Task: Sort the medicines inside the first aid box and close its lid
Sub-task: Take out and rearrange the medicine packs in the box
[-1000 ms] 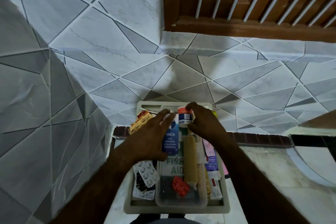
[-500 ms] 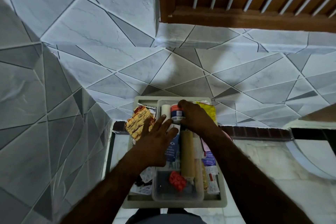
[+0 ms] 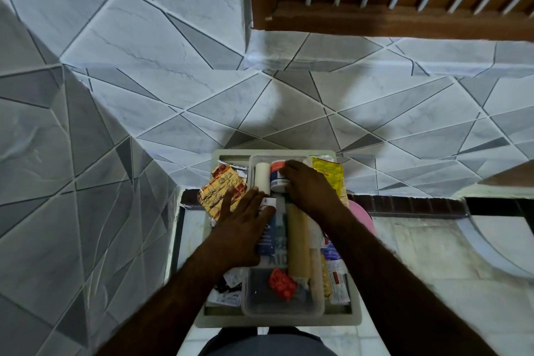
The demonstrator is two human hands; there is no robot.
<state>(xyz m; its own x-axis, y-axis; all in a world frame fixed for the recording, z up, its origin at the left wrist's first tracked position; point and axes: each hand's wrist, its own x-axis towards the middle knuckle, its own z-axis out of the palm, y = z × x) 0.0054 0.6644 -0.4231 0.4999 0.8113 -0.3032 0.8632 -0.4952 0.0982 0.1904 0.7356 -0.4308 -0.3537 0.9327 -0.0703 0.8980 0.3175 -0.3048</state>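
Head view: the open first aid box (image 3: 277, 319) sits on the desk against the tiled wall. The right hand (image 3: 310, 186) wraps a small orange-capped bottle (image 3: 278, 179) at the far end of the box's clear inner tray (image 3: 284, 308). The left hand (image 3: 241, 228) lies flat, fingers spread, on a blue packet (image 3: 270, 237), beside gold blister strips (image 3: 221, 191).

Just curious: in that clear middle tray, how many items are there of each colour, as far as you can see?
White roll: 1
Orange-capped white bottle: 1
Blue box: 1
Tan roll: 1
Red blister pack: 1
Total visible: 5; the hands may hide more.
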